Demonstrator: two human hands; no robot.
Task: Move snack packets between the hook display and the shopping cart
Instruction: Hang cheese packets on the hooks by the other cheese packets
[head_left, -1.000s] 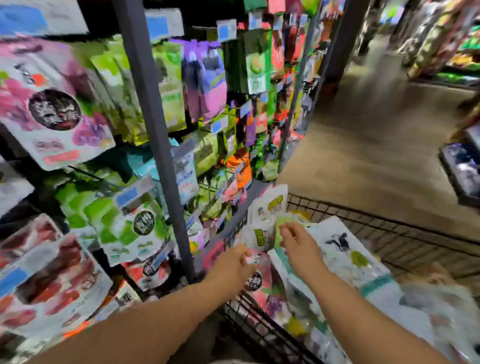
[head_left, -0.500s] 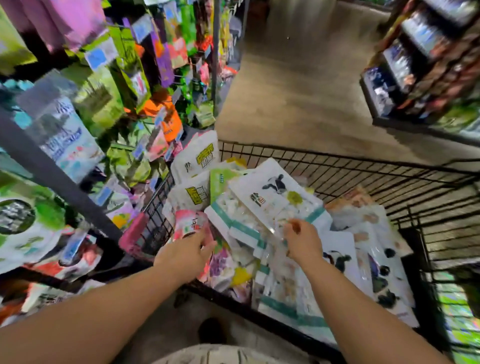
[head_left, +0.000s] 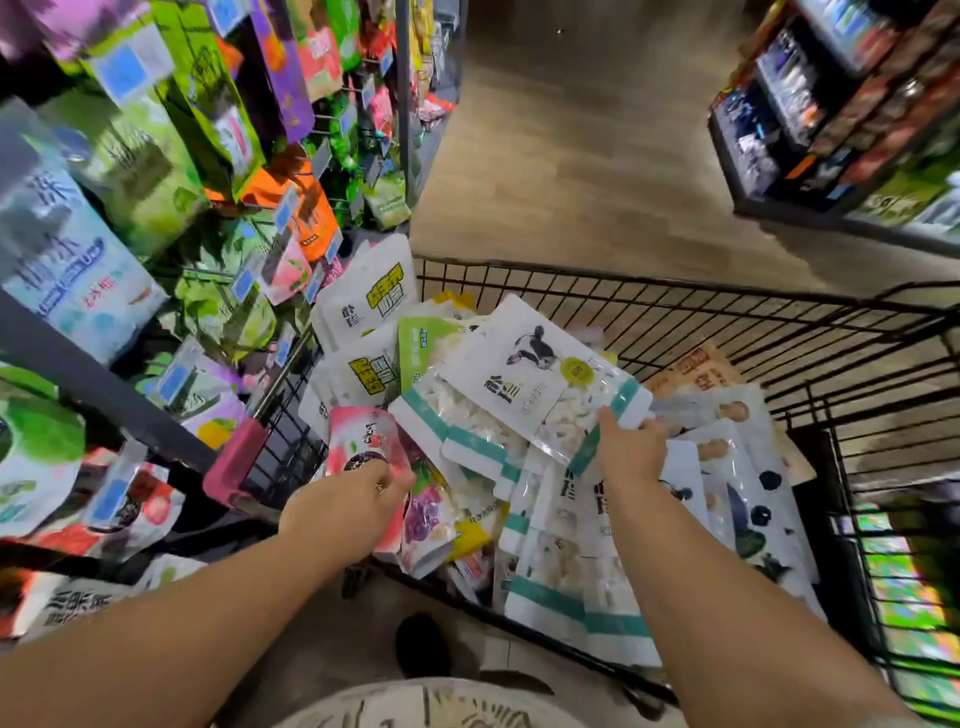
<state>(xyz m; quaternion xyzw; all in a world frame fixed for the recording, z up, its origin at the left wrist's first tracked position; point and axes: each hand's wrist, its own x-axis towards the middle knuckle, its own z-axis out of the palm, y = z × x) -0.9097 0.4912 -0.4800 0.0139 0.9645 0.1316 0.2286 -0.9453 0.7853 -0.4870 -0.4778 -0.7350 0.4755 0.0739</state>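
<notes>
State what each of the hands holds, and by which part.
Left hand grips the pink packet by its lower end; right hand holds the white cow-print packet by its teal-banded edge.

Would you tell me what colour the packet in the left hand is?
The packet is mainly pink; the head view shows it best.

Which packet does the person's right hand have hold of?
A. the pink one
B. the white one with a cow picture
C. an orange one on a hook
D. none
B: the right hand grips the edge of the white cow packet over the shopping cart, while the left hand holds the pink packet.
</notes>
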